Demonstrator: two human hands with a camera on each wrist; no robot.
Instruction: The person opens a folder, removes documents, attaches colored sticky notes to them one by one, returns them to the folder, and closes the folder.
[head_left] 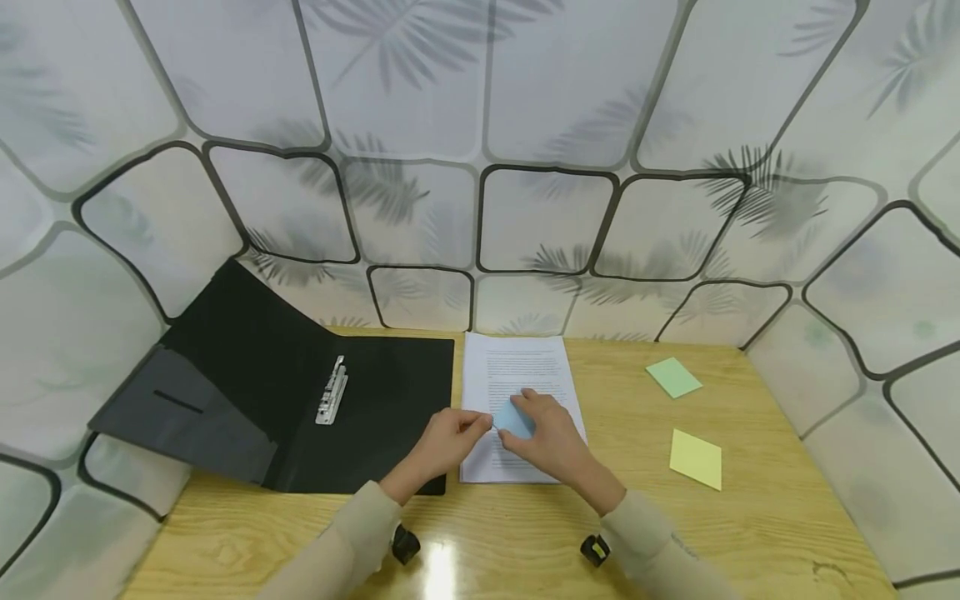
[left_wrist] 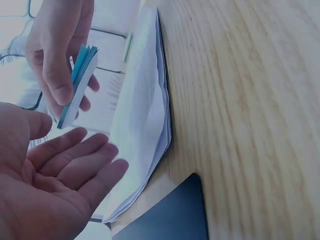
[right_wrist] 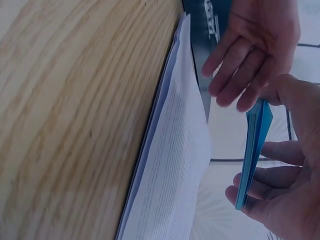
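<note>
A pad of blue sticky notes (head_left: pixel 513 419) (left_wrist: pixel 80 85) (right_wrist: pixel 254 150) is held above printed sheets (head_left: pixel 487 462) (left_wrist: pixel 145 100) (right_wrist: pixel 172 145). My right hand (head_left: pixel 551 437) (left_wrist: pixel 55 55) (right_wrist: pixel 295 150) grips it by opposite edges, between thumb and fingers; its leaves fan slightly apart. My left hand (head_left: pixel 446 442) (left_wrist: pixel 60 185) (right_wrist: pixel 260 45) has its thumb and forefinger at the pad's near left corner. In the left wrist view a gap shows between those two tips, and the other fingers are loosely extended. Whether they touch the pad is hard to tell.
An open black binder (head_left: pixel 397 392) with a metal clip (head_left: pixel 332 392) lies left of the sheets, its cover raised against the patterned curtain. Right of the sheets, a green pad (head_left: pixel 673 377) and a yellow pad (head_left: pixel 696 459) lie on the wooden table (head_left: pixel 765 500).
</note>
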